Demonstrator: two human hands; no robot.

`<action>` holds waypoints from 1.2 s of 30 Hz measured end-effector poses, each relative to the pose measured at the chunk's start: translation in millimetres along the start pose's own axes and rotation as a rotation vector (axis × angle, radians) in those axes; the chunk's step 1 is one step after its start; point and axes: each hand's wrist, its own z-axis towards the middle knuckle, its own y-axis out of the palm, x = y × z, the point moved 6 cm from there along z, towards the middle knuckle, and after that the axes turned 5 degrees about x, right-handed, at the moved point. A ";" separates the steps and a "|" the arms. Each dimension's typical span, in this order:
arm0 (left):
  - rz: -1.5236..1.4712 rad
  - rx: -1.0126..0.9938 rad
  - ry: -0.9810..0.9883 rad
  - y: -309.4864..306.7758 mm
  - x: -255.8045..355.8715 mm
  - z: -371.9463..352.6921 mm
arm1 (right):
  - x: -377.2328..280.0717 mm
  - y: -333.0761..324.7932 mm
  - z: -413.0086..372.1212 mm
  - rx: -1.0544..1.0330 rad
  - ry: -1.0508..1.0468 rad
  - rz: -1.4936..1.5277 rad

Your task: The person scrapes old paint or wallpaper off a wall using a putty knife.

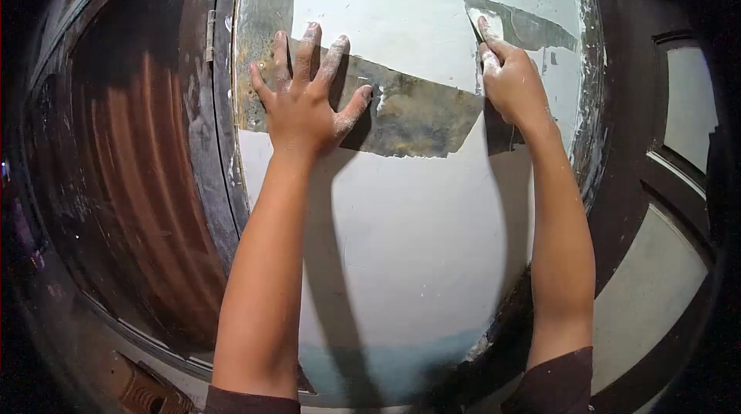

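Note:
In front of me stands a panel with a white coating and bare grey-brown patches. My left hand lies on it with fingers spread, across the edge of a wide bare patch. It holds nothing, and white powder covers its fingertips. Up on the right, my right hand is closed around a scraper, whose handle is mostly hidden by the fingers. The scraper's blade is against the panel beside another bare strip. White residue shows on the blade and on the fingers holding it.
A dark frame with a hinge borders the panel on the left, beside a brown curtain behind a dark opening. To the right is a dark door with pale inset panels. A brown object lies low at left.

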 end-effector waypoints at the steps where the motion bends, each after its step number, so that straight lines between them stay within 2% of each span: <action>1: 0.001 0.002 0.000 0.1 0.2 0.5 | 0.1 0.8 0.9 0.001 -0.002 0.000; 3: 0.005 0.016 0.001 -0.5 0.0 1.3 | -2.2 2.3 4.7 0.025 -0.044 -0.043; 6: -0.015 0.006 -0.008 -0.4 -0.3 0.8 | -4.9 2.1 6.0 0.002 0.053 -0.006; 9: -0.004 0.009 -0.005 -0.4 -0.4 1.9 | -9.2 3.2 5.2 -0.030 0.083 -0.007; 10: -0.008 0.017 -0.007 0.1 -0.8 1.7 | -14.3 1.8 9.3 0.004 0.025 -0.073; 13: -0.007 0.003 -0.006 -0.5 0.3 -1.3 | -13.2 5.6 7.9 -0.043 0.106 -0.005; 22: -0.009 0.000 0.001 0.7 -2.0 0.5 | -0.1 -5.4 -5.0 -0.011 0.033 -0.049; 24: -0.002 0.024 0.008 -0.2 -0.7 0.6 | 5.0 -13.6 -19.5 -0.144 0.097 -0.091; 25: -0.005 0.021 0.006 -1.2 0.0 0.2 | 16.0 -11.2 -25.2 -0.028 -0.052 -0.037; 26: -0.001 0.013 0.002 -2.4 0.3 0.9 | 33.7 -5.1 -30.3 -0.029 -0.051 -0.041; 28: 0.010 0.024 0.005 -0.8 -0.2 1.9 | 28.5 -10.9 -45.2 0.037 -0.161 0.006; 29: 0.002 0.021 0.001 -1.4 0.4 1.4 | 33.3 -11.4 -50.0 -0.027 -0.048 -0.035; 34: -0.015 0.024 -0.004 -1.8 1.2 1.2 | 23.9 -5.2 -39.1 0.053 -0.136 -0.015; 36: 0.001 0.027 0.006 -1.6 0.3 1.0 | 26.4 -5.0 -46.0 0.004 -0.056 0.011</action>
